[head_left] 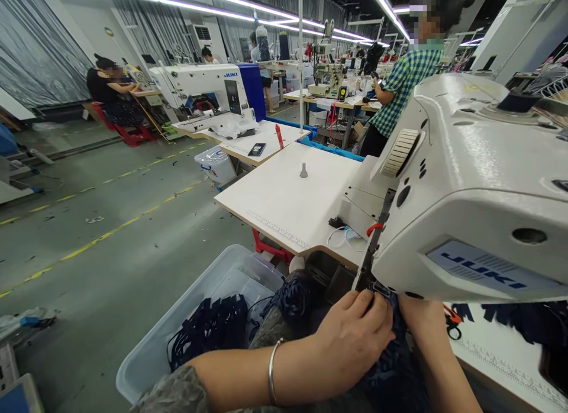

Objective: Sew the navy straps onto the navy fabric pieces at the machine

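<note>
Find navy fabric (388,374) at five o'clock, below the head of the sewing machine (479,182), pinched in narrowed fingers of the left hand (352,333), with the right hand (421,318) just beside, too hidden to tell its grip. Judge as light, soft and limp, apt to bunch or slide, so best taken near the edge with flat fingertips. Farther off, toward seven o'clock, note dark strips (213,327) heaped in a clear tub (153,345).

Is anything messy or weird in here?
Yes, a bit: a small, pale white scrap and tiny dark bits lie scattered on the grey-green floor, like dropped litter. Dark navy fabric strips lie heaped in the translucent plastic bin, but they seem contained. Nothing looks clearly broken.
</note>
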